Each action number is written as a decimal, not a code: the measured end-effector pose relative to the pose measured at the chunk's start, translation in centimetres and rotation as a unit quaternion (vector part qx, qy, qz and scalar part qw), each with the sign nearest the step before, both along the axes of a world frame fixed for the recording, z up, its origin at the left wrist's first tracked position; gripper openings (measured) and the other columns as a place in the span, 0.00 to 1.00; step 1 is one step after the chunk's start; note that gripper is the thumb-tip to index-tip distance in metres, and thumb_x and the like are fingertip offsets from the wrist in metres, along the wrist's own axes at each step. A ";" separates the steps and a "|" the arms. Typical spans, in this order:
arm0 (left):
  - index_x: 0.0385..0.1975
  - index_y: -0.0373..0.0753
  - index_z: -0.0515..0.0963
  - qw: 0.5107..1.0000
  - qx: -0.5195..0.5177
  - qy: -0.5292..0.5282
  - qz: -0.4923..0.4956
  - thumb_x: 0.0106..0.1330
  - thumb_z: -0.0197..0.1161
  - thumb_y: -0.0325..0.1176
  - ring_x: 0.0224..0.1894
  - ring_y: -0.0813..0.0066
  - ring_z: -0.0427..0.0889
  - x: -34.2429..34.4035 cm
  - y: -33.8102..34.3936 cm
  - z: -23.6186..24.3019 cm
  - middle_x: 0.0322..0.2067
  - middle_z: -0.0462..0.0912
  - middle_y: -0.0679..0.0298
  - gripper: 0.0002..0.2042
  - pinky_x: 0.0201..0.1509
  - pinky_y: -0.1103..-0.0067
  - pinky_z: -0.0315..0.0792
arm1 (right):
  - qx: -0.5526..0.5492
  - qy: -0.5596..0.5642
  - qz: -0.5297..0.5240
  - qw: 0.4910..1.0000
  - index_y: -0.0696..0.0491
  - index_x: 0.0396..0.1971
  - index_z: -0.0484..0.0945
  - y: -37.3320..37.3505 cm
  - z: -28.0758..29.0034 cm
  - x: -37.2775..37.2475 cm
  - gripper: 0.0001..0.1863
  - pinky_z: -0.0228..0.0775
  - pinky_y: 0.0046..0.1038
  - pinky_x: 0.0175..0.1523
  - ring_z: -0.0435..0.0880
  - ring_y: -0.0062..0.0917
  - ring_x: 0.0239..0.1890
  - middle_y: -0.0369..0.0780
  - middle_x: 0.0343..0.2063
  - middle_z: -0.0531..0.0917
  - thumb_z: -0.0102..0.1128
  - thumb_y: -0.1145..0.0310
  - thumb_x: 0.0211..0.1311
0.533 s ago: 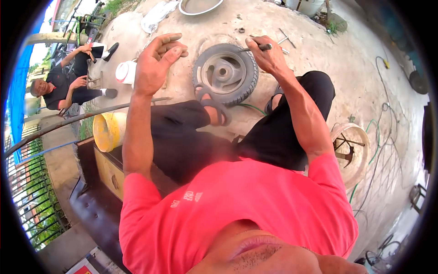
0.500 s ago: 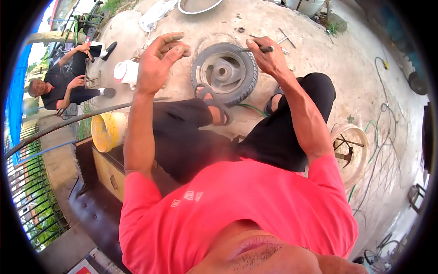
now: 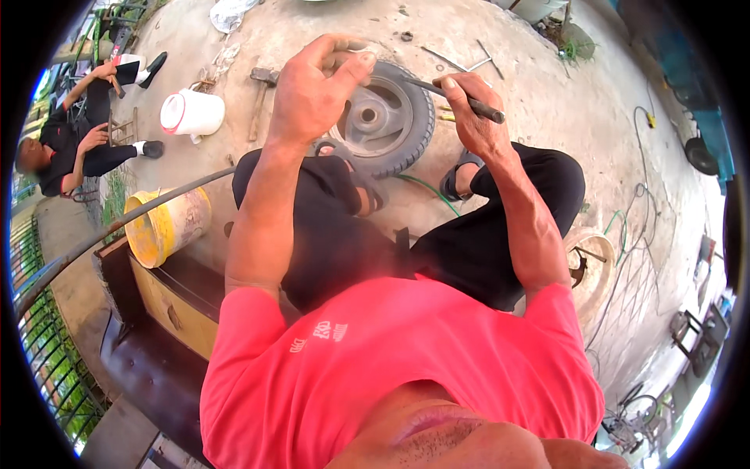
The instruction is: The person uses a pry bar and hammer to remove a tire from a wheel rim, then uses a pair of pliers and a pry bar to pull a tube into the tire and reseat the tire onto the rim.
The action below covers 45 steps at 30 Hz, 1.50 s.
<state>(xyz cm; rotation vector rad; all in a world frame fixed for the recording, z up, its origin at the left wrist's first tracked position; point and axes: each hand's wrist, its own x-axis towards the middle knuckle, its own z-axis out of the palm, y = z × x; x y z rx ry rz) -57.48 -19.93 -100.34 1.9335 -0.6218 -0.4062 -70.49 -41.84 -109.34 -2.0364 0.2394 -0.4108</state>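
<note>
Dark metal rod (image 3: 487, 110) gripped in my right hand (image 3: 476, 121), left hand (image 3: 316, 90) loosely open, I judge a slack grasp could drop it onto the scooter wheel (image 3: 424, 125)

I work in what looks like an open-air workshop in daylight, where a tyred wheel (image 3: 375, 117) lies on bare concrete (image 3: 551, 109) near a hammer (image 3: 264, 76) and a T-shaped metal tool (image 3: 490, 59), with a tool bucket (image 3: 600, 285) to my right and a barred fence (image 3: 66, 375) backed by greenery (image 3: 48, 352) to my left.
</note>
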 end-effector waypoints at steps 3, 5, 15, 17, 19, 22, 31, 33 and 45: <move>0.53 0.30 0.79 1.000 -0.019 0.018 0.004 0.74 0.63 0.35 0.40 0.74 0.87 0.3 0.4 0.4 0.40 0.88 0.57 0.16 0.48 0.80 0.79 | -0.007 -0.020 0.016 1.000 0.61 0.39 0.84 0.0 -0.5 0.4 0.20 0.73 0.40 0.51 0.83 0.45 0.43 0.50 0.39 0.86 0.56 0.56 0.74; 0.54 0.30 0.79 1.000 -0.009 0.011 0.008 0.74 0.63 0.35 0.40 0.74 0.88 0.1 0.6 0.4 0.40 0.88 0.57 0.16 0.48 0.79 0.80 | -0.007 -0.016 0.025 1.000 0.60 0.39 0.85 0.2 -0.3 0.3 0.18 0.74 0.39 0.50 0.83 0.43 0.42 0.49 0.39 0.86 0.58 0.58 0.73; 0.54 0.30 0.78 1.000 -0.019 0.014 0.015 0.74 0.63 0.34 0.40 0.74 0.88 -0.5 1.1 0.0 0.40 0.88 0.57 0.15 0.49 0.78 0.80 | 0.169 0.045 0.016 0.985 0.55 0.48 0.85 -0.1 0.6 -1.6 0.16 0.77 0.30 0.50 0.86 0.28 0.44 0.41 0.41 0.87 0.65 0.59 0.70; 0.53 0.29 0.78 1.000 -0.014 0.009 0.018 0.74 0.63 0.34 0.40 0.74 0.88 -0.6 1.3 0.0 0.39 0.88 0.57 0.15 0.49 0.78 0.80 | 0.152 0.071 0.010 0.986 0.54 0.52 0.84 -0.8 1.3 -2.0 0.16 0.77 0.27 0.50 0.86 0.24 0.46 0.39 0.43 0.88 0.64 0.61 0.70; 0.53 0.29 0.79 1.000 -0.005 0.003 0.024 0.74 0.63 0.34 0.40 0.74 0.88 -0.5 1.4 0.0 0.39 0.88 0.57 0.15 0.49 0.78 0.80 | 0.157 0.066 0.010 0.985 0.54 0.52 0.85 -1.0 1.4 -2.1 0.15 0.76 0.27 0.50 0.86 0.24 0.45 0.40 0.44 0.88 0.62 0.63 0.71; 0.52 0.29 0.79 1.000 -0.010 -0.001 0.030 0.74 0.63 0.35 0.40 0.74 0.88 -0.6 1.5 0.2 0.40 0.89 0.57 0.15 0.49 0.79 0.80 | 0.118 0.071 -0.003 0.990 0.55 0.49 0.85 -0.7 1.7 -2.2 0.15 0.76 0.28 0.51 0.85 0.25 0.43 0.40 0.45 0.87 0.61 0.63 0.70; 0.54 0.30 0.79 1.000 0.005 0.007 0.024 0.71 0.66 0.38 0.44 0.73 0.87 -1.1 1.6 0.0 0.42 0.89 0.57 0.19 0.53 0.78 0.79 | 0.076 0.067 0.038 0.994 0.56 0.48 0.85 0.4 0.7 -1.9 0.14 0.76 0.30 0.52 0.86 0.30 0.44 0.43 0.43 0.87 0.62 0.65 0.69; 0.55 0.30 0.78 0.981 0.020 -0.167 0.095 0.71 0.67 0.39 0.46 0.73 0.87 -0.4 1.0 -1.3 0.43 0.88 0.57 0.20 0.54 0.78 0.78 | 0.082 0.065 0.040 0.994 0.56 0.48 0.85 0.3 0.6 -2.0 0.14 0.76 0.30 0.53 0.86 0.30 0.44 0.43 0.43 0.87 0.63 0.65 0.69; 0.56 0.32 0.79 0.995 0.072 -0.044 0.056 0.69 0.69 0.43 0.48 0.74 0.86 0.3 2.5 0.2 0.44 0.89 0.55 0.23 0.54 0.79 0.77 | 0.058 0.043 0.043 0.996 0.55 0.46 0.86 0.6 1.2 -2.2 0.12 0.73 0.27 0.54 0.84 0.28 0.44 0.42 0.41 0.86 0.60 0.66 0.71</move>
